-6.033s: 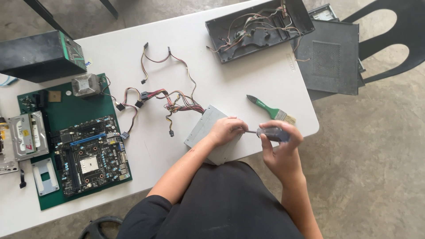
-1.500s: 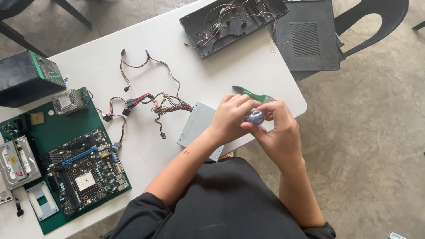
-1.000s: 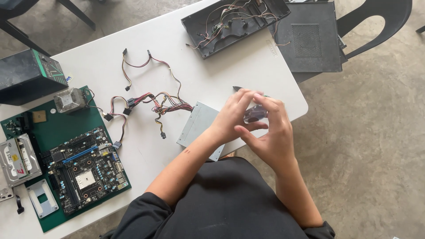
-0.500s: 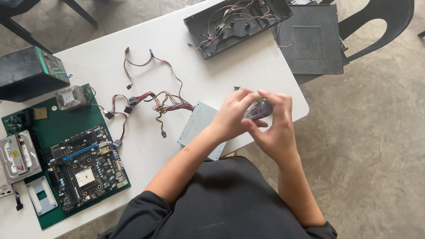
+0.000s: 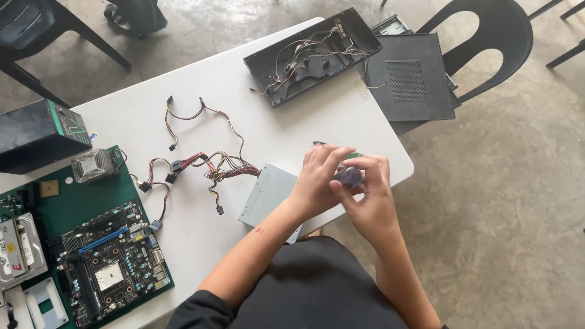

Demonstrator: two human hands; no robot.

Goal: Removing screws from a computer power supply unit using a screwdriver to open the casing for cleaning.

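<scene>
My left hand (image 5: 317,178) and my right hand (image 5: 373,198) meet above the table's near right edge. Both are closed around a small tool with a round blue-grey handle (image 5: 351,176); its tip is hidden by my fingers. A grey metal power supply box (image 5: 267,194) lies just left of my left wrist, with its bundle of coloured cables (image 5: 207,167) trailing to the left. Behind my fingers a bit of a green brush (image 5: 350,156) shows.
On a green mat (image 5: 67,207) at the left lie a motherboard (image 5: 109,268), a hard drive (image 5: 18,250) and a heat sink (image 5: 91,166). A black box (image 5: 33,134) stands at the far left, a wired black case panel (image 5: 311,55) at the back. A black side panel (image 5: 407,76) rests on a chair (image 5: 487,36).
My hands have left the power supply, risen a little and closed together around the tool handle. In the last second they only shifted slightly as the fingers worked on it.
</scene>
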